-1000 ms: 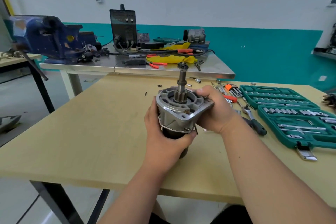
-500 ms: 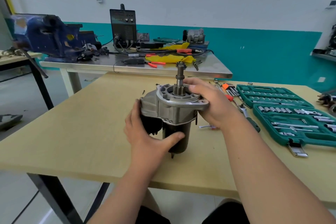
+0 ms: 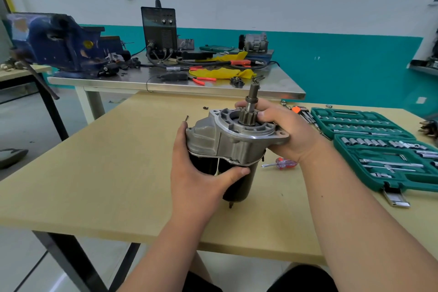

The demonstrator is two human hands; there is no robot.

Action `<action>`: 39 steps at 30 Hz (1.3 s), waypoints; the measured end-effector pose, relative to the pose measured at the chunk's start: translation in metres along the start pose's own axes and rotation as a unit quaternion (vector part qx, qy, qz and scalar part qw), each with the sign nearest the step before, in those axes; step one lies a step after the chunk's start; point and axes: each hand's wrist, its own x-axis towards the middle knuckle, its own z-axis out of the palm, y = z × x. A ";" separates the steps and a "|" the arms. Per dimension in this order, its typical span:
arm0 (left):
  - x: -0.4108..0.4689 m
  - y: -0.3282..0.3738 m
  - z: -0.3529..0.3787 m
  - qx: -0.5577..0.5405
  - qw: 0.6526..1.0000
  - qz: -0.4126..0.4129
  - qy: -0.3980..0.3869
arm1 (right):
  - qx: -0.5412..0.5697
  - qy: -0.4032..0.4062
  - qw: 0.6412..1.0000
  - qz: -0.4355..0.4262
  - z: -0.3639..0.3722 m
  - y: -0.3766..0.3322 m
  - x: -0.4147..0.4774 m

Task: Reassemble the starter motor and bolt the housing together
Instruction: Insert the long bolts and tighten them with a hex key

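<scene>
Round it's come since a second ago: the starter motor (image 3: 234, 147) has turned so the solenoid hump of its nose housing (image 3: 208, 137) now sits to my left, and my left grip (image 3: 196, 178) has slid down onto the black body (image 3: 244, 185). Motor's upright with a slight lean, pinion shaft (image 3: 251, 97) pointing up, over the middle of the desk (image 3: 106, 168). Whether its bottom stud touches the wood, I can't tell.

Left grip is wrapped round the black body, thumb lying across the front just under the seam. Right grip is curled over the flange (image 3: 280, 136), fingertips hooked on the rim right beside the pinion.

Now the worry. That seam between housing and body shows a thin bright edge, so I judge the two halves may not be fully seated. Bolt it like that and the through-bolts could bind or cross-thread. The body looks smooth and the unit heavy, so a loose left grip could let it drop or pull the halves apart. My right fingertips could get nipped if the shaft shifts.

A red-handled screwdriver (image 3: 282, 163) lies just behind the motor, the open socket set (image 3: 379, 147) further right.
</scene>
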 end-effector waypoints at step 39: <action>0.043 0.007 -0.014 -0.078 0.997 -0.011 0.011 | 0.026 -0.082 0.994 0.069 -0.009 0.003 0.038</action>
